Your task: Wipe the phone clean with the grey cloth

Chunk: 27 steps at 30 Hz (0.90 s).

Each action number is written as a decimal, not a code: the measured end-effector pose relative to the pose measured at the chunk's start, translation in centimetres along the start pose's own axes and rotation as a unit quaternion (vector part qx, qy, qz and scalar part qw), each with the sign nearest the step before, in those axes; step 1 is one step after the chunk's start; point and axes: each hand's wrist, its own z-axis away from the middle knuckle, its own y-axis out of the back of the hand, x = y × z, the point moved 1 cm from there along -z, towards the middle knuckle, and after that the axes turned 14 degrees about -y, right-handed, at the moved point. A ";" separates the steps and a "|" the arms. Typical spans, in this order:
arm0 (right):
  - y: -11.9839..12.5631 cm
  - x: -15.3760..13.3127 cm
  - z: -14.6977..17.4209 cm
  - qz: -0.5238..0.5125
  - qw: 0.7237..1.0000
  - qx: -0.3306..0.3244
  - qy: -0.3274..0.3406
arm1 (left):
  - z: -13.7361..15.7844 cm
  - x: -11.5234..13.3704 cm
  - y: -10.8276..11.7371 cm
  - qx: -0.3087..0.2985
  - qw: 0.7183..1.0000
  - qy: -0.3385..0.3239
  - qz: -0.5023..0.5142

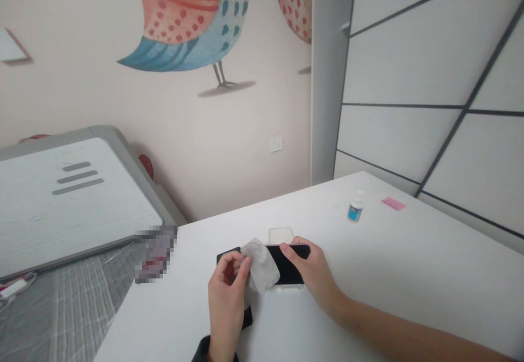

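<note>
My left hand (230, 283) pinches the corner of a thin whitish wipe (261, 268) between thumb and fingers. The wipe hangs over the left part of a smartphone (290, 269) with a black screen facing up. Gripping the phone's right end is my right hand (311, 266), its thumb lying across the screen. Behind the phone a clear phone case (281, 235) shows in part. A dark flat object (229, 253) sits behind my left hand, largely covered, and another black piece (248, 317) shows beside my left wrist; I cannot make out either.
On the white table (393, 274) a small white bottle with a blue label (355, 207) stands upright at the back right. A pink slip (393, 203) lies beyond it. To the left are a bed headboard (82, 187) and a blurred-out patch (156, 254) by the table edge.
</note>
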 end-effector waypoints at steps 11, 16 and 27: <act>0.3 -0.4 -0.3 0.053 0.998 -0.032 0.018 | -0.1 0.7 -0.6 -0.155 0.959 0.113 0.207; 0.2 -0.5 -0.4 0.060 0.996 -0.064 0.027 | 0.3 0.7 -0.6 -0.075 0.970 0.092 0.212; 0.5 0.0 -0.3 0.081 0.996 -0.003 0.033 | 0.0 1.0 -0.7 -0.198 0.965 0.100 0.137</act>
